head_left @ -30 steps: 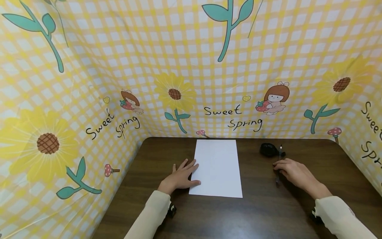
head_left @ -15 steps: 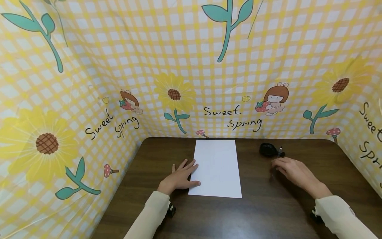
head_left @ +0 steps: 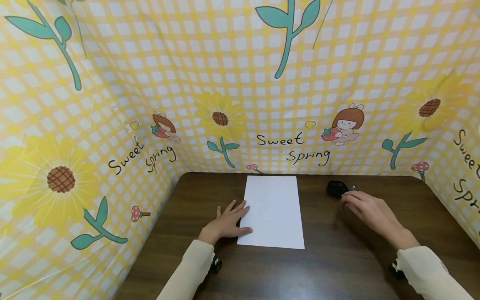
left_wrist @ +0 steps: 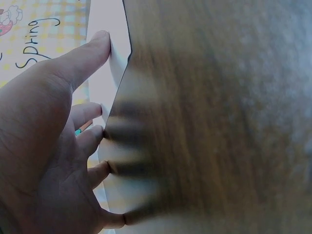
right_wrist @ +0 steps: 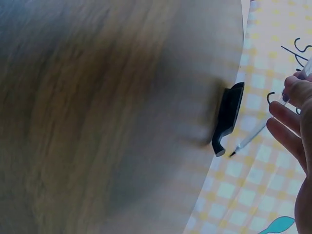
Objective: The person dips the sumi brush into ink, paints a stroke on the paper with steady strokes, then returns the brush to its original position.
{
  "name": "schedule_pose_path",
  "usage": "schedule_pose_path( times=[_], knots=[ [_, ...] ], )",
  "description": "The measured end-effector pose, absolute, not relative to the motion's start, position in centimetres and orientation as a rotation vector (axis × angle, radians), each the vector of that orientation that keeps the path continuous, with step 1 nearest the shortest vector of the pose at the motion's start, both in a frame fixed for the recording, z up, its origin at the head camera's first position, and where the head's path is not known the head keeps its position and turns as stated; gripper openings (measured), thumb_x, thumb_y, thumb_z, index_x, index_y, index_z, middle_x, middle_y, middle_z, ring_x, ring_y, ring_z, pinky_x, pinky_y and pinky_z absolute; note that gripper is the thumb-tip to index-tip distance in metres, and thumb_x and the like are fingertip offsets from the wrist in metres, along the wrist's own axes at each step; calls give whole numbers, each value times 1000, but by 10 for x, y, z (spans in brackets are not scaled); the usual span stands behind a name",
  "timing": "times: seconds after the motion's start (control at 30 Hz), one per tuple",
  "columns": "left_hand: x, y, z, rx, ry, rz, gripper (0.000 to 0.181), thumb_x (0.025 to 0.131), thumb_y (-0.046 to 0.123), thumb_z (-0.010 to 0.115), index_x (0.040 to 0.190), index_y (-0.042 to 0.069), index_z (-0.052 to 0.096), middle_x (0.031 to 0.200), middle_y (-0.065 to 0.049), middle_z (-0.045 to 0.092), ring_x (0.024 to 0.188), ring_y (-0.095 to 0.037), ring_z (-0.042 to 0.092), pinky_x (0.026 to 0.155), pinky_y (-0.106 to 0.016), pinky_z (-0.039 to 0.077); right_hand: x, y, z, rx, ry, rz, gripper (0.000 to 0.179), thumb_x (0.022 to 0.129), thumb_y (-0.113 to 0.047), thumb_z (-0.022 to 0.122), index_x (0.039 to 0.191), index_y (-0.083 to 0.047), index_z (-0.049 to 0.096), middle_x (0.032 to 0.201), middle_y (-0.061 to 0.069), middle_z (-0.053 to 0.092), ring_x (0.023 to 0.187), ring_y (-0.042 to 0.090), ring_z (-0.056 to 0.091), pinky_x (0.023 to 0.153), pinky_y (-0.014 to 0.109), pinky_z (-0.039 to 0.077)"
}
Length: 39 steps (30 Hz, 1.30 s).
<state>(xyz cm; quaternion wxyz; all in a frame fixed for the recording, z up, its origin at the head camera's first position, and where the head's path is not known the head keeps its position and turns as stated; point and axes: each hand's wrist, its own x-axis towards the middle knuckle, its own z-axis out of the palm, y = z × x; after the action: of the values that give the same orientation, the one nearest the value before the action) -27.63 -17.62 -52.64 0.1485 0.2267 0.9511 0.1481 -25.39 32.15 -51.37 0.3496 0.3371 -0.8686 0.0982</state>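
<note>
In the head view my left hand (head_left: 226, 221) lies on the left edge of a blank white sheet of paper (head_left: 271, 212), fingers spread; the left wrist view shows its thumb and fingertips over the paper (left_wrist: 107, 19). My right hand (head_left: 369, 210), farther right, pinches a slim brush pen (right_wrist: 253, 134) between thumb and fingers. Its barrel is pale and its thin tip dark. The tip points away from me, near a black dish-like object with a short stub (head_left: 336, 188). In the right wrist view that black object (right_wrist: 228, 114) sits just beside the tip.
The dark wooden table (head_left: 270, 275) carries these things, with its far edge against a yellow checked cloth (head_left: 240, 62) printed with flowers. The cloth also hangs along both sides.
My right hand has picked up the brush pen, tilting it and shifting slightly toward the black object. The left hand and the paper stay in place.
</note>
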Motion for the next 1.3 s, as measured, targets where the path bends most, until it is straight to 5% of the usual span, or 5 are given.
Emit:
schedule_pose_path(
  times=[0.47, 1.03, 1.3],
  knots=[
    [-275, -175, -523, 641, 2726, 446, 87, 100, 63, 64, 170, 23, 32, 181, 0, 17, 168, -38, 5, 123, -81, 0, -253, 319, -490, 807, -2175, 321, 55, 116, -45, 40, 106, -8, 79, 104, 6, 78, 95, 23, 74, 75, 41, 59],
    [-276, -174, -524, 632, 2727, 436, 87, 100, 65, 63, 170, 23, 32, 181, 0, 16, 168, -37, 5, 123, -81, 0, -256, 316, -475, 643, -2139, 422, 63, 113, -51, 38, 103, 0, 74, 91, 14, 77, 77, 26, 73, 62, 42, 56],
    [-276, -174, -525, 627, 2731, 432, 87, 99, 65, 64, 170, 24, 32, 181, 1, 16, 168, -37, 5, 123, -81, -1, -259, 317, -472, 571, -2114, 509, 56, 112, -47, 48, 103, 4, 71, 89, 15, 78, 71, 28, 75, 59, 28, 56]
  ],
)
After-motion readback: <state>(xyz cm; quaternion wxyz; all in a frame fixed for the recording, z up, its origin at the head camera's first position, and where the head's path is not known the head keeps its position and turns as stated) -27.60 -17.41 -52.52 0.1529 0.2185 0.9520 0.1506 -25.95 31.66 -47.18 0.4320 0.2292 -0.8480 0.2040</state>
